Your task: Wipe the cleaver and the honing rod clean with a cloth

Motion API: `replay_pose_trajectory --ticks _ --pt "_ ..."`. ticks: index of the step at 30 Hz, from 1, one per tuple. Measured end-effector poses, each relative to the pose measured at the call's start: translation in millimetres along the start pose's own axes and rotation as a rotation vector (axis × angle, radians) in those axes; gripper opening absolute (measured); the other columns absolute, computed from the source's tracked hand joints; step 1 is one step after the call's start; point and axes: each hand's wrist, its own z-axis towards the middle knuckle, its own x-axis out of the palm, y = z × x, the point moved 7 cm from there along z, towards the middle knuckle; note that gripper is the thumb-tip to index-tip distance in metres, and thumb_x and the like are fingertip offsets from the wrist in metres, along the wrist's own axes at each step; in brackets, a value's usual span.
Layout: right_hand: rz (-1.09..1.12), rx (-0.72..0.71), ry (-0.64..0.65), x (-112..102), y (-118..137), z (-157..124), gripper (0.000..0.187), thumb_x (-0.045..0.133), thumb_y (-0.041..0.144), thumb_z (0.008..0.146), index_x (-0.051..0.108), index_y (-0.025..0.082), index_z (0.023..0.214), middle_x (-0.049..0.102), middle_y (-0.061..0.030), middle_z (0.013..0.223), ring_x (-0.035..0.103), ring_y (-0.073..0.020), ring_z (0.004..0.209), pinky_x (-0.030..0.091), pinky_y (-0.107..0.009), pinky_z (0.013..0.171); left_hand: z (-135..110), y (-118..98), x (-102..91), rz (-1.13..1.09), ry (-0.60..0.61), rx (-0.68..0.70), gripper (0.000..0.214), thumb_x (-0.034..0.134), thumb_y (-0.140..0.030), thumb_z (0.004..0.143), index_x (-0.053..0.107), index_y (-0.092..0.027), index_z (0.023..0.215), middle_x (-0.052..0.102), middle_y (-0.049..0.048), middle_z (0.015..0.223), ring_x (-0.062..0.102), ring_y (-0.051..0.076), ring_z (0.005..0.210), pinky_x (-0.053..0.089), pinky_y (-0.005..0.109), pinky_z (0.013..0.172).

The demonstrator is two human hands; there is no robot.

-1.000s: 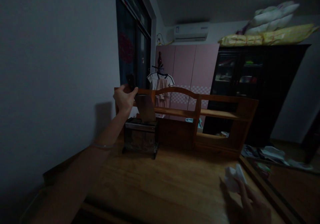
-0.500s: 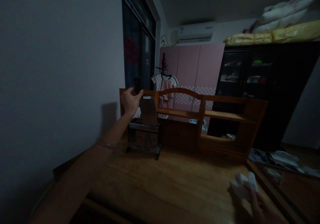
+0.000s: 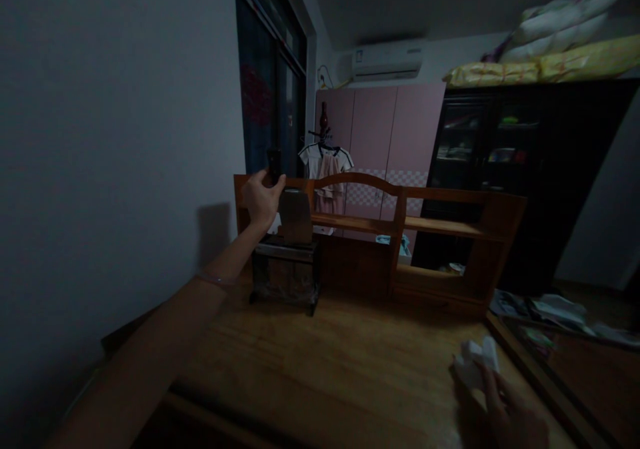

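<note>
My left hand (image 3: pixel 262 199) is raised at arm's length, its fingers closed round a small dark upright block-like object (image 3: pixel 274 163) whose kind I cannot make out. Just below and right of it, a brownish panel (image 3: pixel 296 217) leans upright on a small dark-framed stand (image 3: pixel 285 252), which rests on the wooden desk (image 3: pixel 340 362). Low on the right, my right hand (image 3: pixel 513 409) has its fingers pressed on a crumpled white tissue or cloth (image 3: pixel 473 362) at the desk's surface. The dim light blurs its outline.
A wooden shelf unit (image 3: pixel 360 222) runs along the back of the desk. The wall (image 3: pixel 125 102) lies close on the left. Papers (image 3: pixel 560 309) lie on a lower surface at right. Behind stand pink wardrobe doors (image 3: pixel 375 122) and a dark cabinet (image 3: pixel 565 169).
The view has shifted slightly, so the room appears a little further left. My right hand and the white tissue or cloth have moved slightly left and up in view. My left hand keeps its hold.
</note>
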Motion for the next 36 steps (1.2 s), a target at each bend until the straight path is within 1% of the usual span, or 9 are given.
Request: replay_pose_trajectory --ticks 6,12,16,19,21,25,30,33,36 --pt "0.017 0.016 0.027 5.6 -0.8 -1.4 0.049 0.033 0.043 0.085 0.070 0.019 0.108 0.072 -0.0138 0.092 0.065 -0.0260 0.063 0.043 -0.031 0.048 -7.7 -2.9 0.6 -0.011 0.033 0.053 0.041 0.056 -0.045 0.081 0.064 -0.014 0.108 0.066 0.0108 0.102 0.060 0.023 0.095 0.043 0.034 0.086" --pt "0.056 0.040 0.016 5.8 0.2 -2.9 0.050 0.029 0.041 0.088 0.071 0.018 0.104 0.072 -0.0142 0.090 0.066 -0.0250 0.068 0.046 -0.029 0.051 -8.3 -3.1 6.5 0.001 0.069 0.048 0.042 0.055 -0.047 0.080 0.065 -0.016 0.108 0.068 0.0091 0.100 0.062 0.023 0.092 0.044 0.032 0.082" --pt "0.088 0.079 0.031 5.2 -0.3 -3.1 0.048 0.032 0.044 0.088 0.070 0.020 0.106 0.073 -0.0119 0.090 0.067 -0.0237 0.068 0.047 -0.028 0.053 -3.1 4.3 16.4 0.007 0.138 0.037 0.042 0.054 -0.047 0.080 0.066 -0.017 0.106 0.069 0.0071 0.097 0.062 0.022 0.088 0.044 0.029 0.080" --pt "0.076 0.092 0.042 6.1 -1.7 -3.5 0.049 0.033 0.045 0.088 0.070 0.019 0.106 0.073 -0.0123 0.090 0.067 -0.0239 0.067 0.046 -0.028 0.052 -4.1 15.9 23.6 0.045 0.211 -0.013 0.041 0.054 -0.047 0.078 0.067 -0.017 0.103 0.069 0.0068 0.093 0.063 0.022 0.086 0.045 0.029 0.077" --pt "0.077 0.078 0.045 5.9 -0.4 -3.4 0.050 0.032 0.045 0.088 0.071 0.018 0.104 0.073 -0.0132 0.089 0.067 -0.0244 0.068 0.045 -0.028 0.052 -9.8 21.5 26.5 0.080 0.255 -0.027 0.038 0.056 -0.046 0.077 0.068 -0.016 0.098 0.070 0.0072 0.090 0.063 0.023 0.085 0.045 0.030 0.076" --pt "0.111 0.061 0.049 2.9 3.9 -2.6 0.049 0.032 0.045 0.088 0.071 0.021 0.103 0.073 -0.0108 0.082 0.067 -0.0239 0.068 0.046 -0.028 0.053 -30.2 22.2 32.1 0.070 0.340 0.025 0.032 0.056 -0.041 0.078 0.068 -0.017 0.096 0.069 0.0062 0.089 0.064 0.022 0.083 0.045 0.029 0.076" --pt "0.151 0.056 0.053 0.7 6.9 -1.9 0.049 0.033 0.046 0.087 0.072 0.021 0.101 0.074 -0.0110 0.083 0.067 -0.0240 0.063 0.046 -0.029 0.052 -53.5 27.6 34.1 0.212 0.307 0.039 0.032 0.057 -0.041 0.077 0.066 -0.017 0.096 0.063 0.0085 0.099 0.059 0.023 0.095 0.044 0.030 0.084" --pt "0.163 0.085 0.077 4.4 4.5 -2.3 0.050 0.033 0.048 0.087 0.072 0.021 0.101 0.074 -0.0111 0.085 0.068 -0.0250 0.066 0.048 -0.029 0.054 -65.4 34.9 35.7 0.292 0.328 -0.002 0.031 0.054 -0.042 0.079 0.064 -0.018 0.096 0.061 0.0091 0.096 0.058 0.024 0.094 0.044 0.031 0.083" --pt "0.173 0.126 0.114 10.6 1.1 -3.2 0.050 0.034 0.049 0.087 0.071 0.021 0.104 0.074 -0.0108 0.082 0.068 -0.0252 0.066 0.048 -0.030 0.055 -76.3 41.5 33.7 0.363 0.344 -0.057 0.033 0.051 -0.044 0.080 0.061 -0.020 0.100 0.059 0.0107 0.102 0.054 0.028 0.102 0.044 0.034 0.082"
